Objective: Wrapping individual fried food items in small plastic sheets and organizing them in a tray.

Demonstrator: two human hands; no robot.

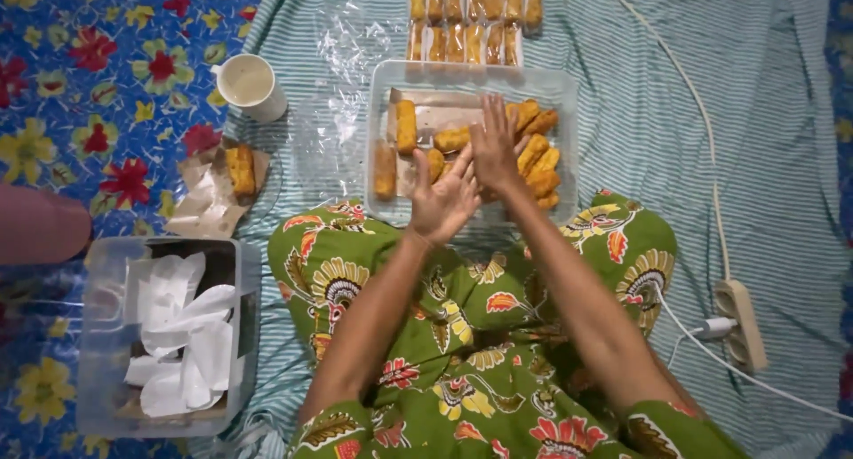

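Note:
My left hand (442, 198) and my right hand (494, 146) are raised together, palms touching, over a clear plastic tray (382, 77) of golden fried sticks (536, 153). Neither hand holds anything; the fingers are spread flat. The tray sits on a striped cloth just beyond my knees, which are covered by green flowered fabric (462, 335). Brown paper (440, 114) lines the tray under the sticks. My hands hide some of the sticks at the tray's centre.
Wrapped fried sticks (473, 15) lie in rows beyond the tray. A clear plastic sheet (342, 77), a white cup (250, 85), a fried piece on paper (239, 169), a clear box of white papers (169, 335) and a power strip (740, 321) with white cables surround me.

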